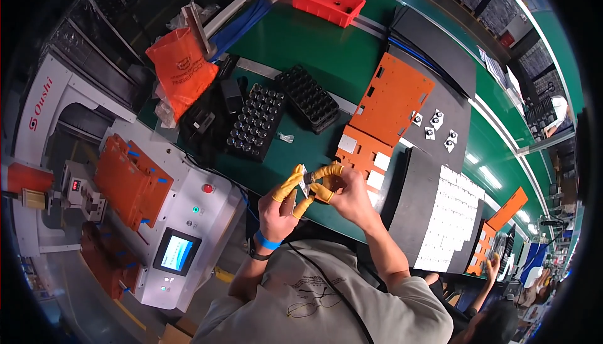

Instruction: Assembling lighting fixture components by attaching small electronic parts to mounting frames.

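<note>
Plate (304,187) with dark part (308,179) was gripped by both hands, left (278,214) and right (349,197), near the orange board (394,100).

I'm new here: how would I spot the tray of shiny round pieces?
Find the green table, then the left hand at its near edge. Beyond that hand, slightly left, lies a black tray. Rows of shiny round pieces sit in it, whereas the second tray, to its right, shows only dark cells.
</note>
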### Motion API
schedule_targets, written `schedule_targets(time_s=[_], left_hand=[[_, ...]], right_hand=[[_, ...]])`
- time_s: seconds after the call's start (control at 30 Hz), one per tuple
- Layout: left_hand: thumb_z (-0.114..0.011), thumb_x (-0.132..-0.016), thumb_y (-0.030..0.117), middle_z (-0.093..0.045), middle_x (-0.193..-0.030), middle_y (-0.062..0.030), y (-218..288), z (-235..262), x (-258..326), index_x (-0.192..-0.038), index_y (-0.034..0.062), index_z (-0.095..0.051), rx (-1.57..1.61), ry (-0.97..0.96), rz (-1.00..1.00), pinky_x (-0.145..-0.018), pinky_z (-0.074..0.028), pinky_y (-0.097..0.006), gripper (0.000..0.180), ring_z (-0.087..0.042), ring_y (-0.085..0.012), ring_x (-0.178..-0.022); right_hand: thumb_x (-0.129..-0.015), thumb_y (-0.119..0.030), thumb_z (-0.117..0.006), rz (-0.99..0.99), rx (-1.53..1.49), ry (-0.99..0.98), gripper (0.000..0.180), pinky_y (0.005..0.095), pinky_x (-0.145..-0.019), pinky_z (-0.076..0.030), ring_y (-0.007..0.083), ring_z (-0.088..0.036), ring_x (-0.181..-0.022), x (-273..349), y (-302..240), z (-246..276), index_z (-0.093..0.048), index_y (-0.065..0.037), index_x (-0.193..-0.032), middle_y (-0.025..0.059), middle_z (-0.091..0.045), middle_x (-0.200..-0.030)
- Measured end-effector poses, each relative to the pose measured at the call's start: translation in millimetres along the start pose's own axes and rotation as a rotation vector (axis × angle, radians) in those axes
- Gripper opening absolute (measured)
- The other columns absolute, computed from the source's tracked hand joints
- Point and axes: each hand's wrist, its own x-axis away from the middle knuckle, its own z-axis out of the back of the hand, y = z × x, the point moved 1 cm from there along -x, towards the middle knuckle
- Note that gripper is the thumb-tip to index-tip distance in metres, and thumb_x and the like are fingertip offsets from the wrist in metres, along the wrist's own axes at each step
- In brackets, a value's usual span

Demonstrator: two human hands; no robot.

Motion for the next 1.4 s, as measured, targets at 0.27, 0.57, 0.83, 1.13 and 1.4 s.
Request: schedule_targets(time_s=[0.27,0.57,0.83,1.13,1.4], left_hand=[[-0.083,-0.075,0.001,-0.07,-0.114,-0.0167,-8,-7,14,-0.115,-0.0015,-0.062,0.18,0.104,0.083,-0.084,-0.057,-0.034,0.045,-0.07,-0.0295,-0.1],[-0.08,-0.074,-0.005,-0.071,-0.104,-0.0139,-9,1,17,-0.114,0.0003,-0.063,-0.014,0.009,-0.064,-0.075,-0.057,-0.034,0.043,-0.072,-0.0302,-0.088],[-0.087,-0.073,0.007,-0.072,-0.11,-0.0122,-12,-2,26,-0.116,0.0015,-0.065,0.033,0.083,-0.113,-0.065,-0.054,-0.026,0.048,-0.067,-0.0133,-0.085],[-0.077,-0.074,-0.006,-0.07,-0.099,-0.0141,-1,-1,11,-0.115,0.0015,-0.063,-0.132,0.016,-0.201,-0.065,-0.055,-0.036,0.044,-0.069,-0.0301,-0.077],[-0.078,-0.074,-0.007,-0.071,-0.11,-0.0167,4,-6,10,-0.115,0.0002,-0.064,-0.173,-0.048,-0.13,-0.079,-0.058,-0.036,0.044,-0.071,-0.0314,-0.094]], right_hand=[[-0.079,-0.005,-0.079,0.302,0.205,0.044,0.028,0.0249,-0.061,-0.047,0.009,-0.053,-0.064,8,-5,-2,-0.066,0.005,-0.103,0.0018,-0.056,-0.074],[-0.08,-0.004,-0.077,0.454,0.376,0.014,0.031,0.031,-0.058,-0.047,0.0192,-0.054,-0.063,19,-14,2,-0.066,0.001,-0.108,0.0069,-0.054,-0.076],[-0.079,0.0,-0.077,0.466,0.472,0.022,0.036,0.0328,-0.061,-0.052,0.0234,-0.06,-0.071,28,-13,1,-0.065,0.001,-0.114,0.0096,-0.057,-0.086],[-0.078,-0.008,-0.077,0.48,0.53,0.076,0.035,0.0356,-0.056,-0.052,0.0258,-0.068,-0.069,27,-11,-2,-0.067,0.001,-0.11,0.0092,-0.058,-0.08],[-0.088,-0.006,-0.07,0.323,0.466,0.045,0.031,0.0301,-0.07,-0.055,0.021,-0.066,-0.076,27,4,-2,-0.064,0.006,-0.116,0.0107,-0.067,-0.094]])
